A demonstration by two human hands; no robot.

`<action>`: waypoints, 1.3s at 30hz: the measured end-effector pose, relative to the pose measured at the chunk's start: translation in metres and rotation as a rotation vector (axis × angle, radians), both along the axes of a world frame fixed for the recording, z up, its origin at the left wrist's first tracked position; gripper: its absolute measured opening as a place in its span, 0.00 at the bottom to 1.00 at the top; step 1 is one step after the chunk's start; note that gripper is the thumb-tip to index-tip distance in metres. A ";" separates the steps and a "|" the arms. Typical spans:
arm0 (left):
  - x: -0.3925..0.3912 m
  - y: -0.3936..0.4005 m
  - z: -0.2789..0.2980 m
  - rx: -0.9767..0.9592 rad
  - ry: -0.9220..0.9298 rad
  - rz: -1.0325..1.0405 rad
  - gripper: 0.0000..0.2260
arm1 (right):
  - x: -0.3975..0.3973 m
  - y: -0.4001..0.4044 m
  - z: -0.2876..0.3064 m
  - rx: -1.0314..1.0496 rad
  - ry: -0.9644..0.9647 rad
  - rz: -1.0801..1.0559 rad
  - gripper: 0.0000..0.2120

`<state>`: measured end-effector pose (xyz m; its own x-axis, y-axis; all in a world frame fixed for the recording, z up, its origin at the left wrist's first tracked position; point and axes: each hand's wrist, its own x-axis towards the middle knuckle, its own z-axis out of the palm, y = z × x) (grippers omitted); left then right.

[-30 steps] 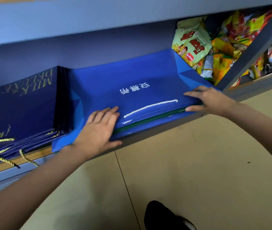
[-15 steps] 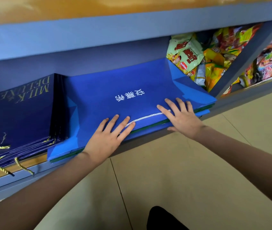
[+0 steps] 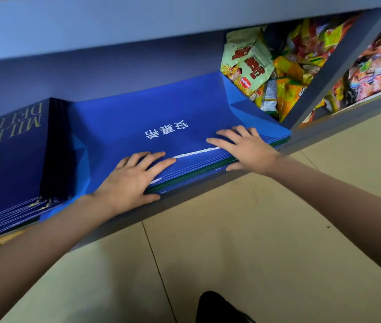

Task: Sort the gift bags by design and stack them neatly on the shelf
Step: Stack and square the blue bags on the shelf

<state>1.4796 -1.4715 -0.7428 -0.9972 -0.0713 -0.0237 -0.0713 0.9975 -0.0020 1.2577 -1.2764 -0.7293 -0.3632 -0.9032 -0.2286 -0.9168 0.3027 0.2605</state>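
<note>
A stack of flat bright blue gift bags (image 3: 161, 117) with white characters and a white rope handle lies on the grey shelf (image 3: 208, 185). My left hand (image 3: 131, 180) rests flat on the stack's front left, fingers straight, thumb against the front edge. My right hand (image 3: 243, 148) lies flat on the front right part, its thumb under the stack's edge. To the left sits a stack of dark navy gift bags (image 3: 8, 159) with gold "MILK DELUXE" lettering and gold rope handles.
Colourful snack packets (image 3: 254, 66) fill the shelf space right of the blue bags, behind a slanted grey upright (image 3: 338, 64). More packets (image 3: 375, 66) lie beyond it. An upper shelf board (image 3: 138, 24) overhangs. Beige tiled floor (image 3: 231, 241) and a dark shoe (image 3: 217, 308) are below.
My right hand came from the stack's right corner to its front edge, then slid slightly right. My left hand stayed on the front left, fingers spread and then drawn together.
</note>
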 end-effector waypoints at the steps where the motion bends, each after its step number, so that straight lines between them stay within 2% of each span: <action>1: -0.005 0.000 0.002 0.079 -0.077 0.035 0.41 | -0.005 -0.002 0.006 0.024 -0.042 0.005 0.42; 3: -0.010 0.001 0.004 0.176 -0.157 0.069 0.38 | -0.013 -0.005 0.014 0.074 -0.120 0.000 0.45; 6: -0.011 -0.003 0.000 0.259 -0.158 0.063 0.35 | -0.020 -0.011 0.022 0.131 -0.211 -0.015 0.46; 9: -0.007 -0.012 -0.001 0.231 -0.179 0.020 0.31 | -0.025 -0.023 0.028 0.166 -0.211 0.016 0.48; 12: -0.006 -0.015 -0.001 0.196 -0.162 -0.011 0.35 | -0.025 -0.028 0.029 0.196 -0.185 0.027 0.50; 14: -0.003 -0.012 -0.003 0.165 -0.170 -0.016 0.34 | -0.020 -0.026 0.025 0.176 -0.162 0.025 0.50; 17: 0.000 -0.008 -0.003 0.191 -0.165 -0.027 0.31 | -0.020 -0.018 0.022 0.115 -0.156 0.022 0.46; 22: 0.000 -0.015 0.004 0.325 -0.164 -0.018 0.26 | -0.038 0.009 0.033 -0.029 -0.357 -0.079 0.36; 26: -0.007 -0.015 0.015 0.310 -0.294 -0.010 0.28 | -0.052 0.025 0.043 -0.134 -0.342 -0.154 0.32; 28: -0.011 -0.009 0.016 0.251 -0.332 0.015 0.30 | -0.050 0.025 0.041 -0.083 -0.262 -0.124 0.32; 31: -0.024 0.009 0.015 0.184 -0.245 0.044 0.37 | -0.044 0.031 0.026 -0.081 -0.217 -0.122 0.33; 33: -0.033 0.022 0.017 0.198 -0.141 0.043 0.40 | -0.041 0.039 0.018 -0.194 -0.243 -0.174 0.32; 36: -0.043 0.028 0.018 0.229 -0.041 0.036 0.29 | -0.034 0.058 0.007 -0.541 -0.291 -0.298 0.28; 39: -0.050 0.030 0.019 0.273 -0.009 0.060 0.25 | -0.020 0.082 -0.007 -1.037 -0.370 -0.739 0.19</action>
<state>1.4293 -1.4418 -0.7243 -0.9910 -0.1200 -0.0594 -0.1315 0.9550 0.2658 1.2375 -1.1946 -0.7359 -0.9078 -0.3355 0.2517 -0.4174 0.6639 -0.6205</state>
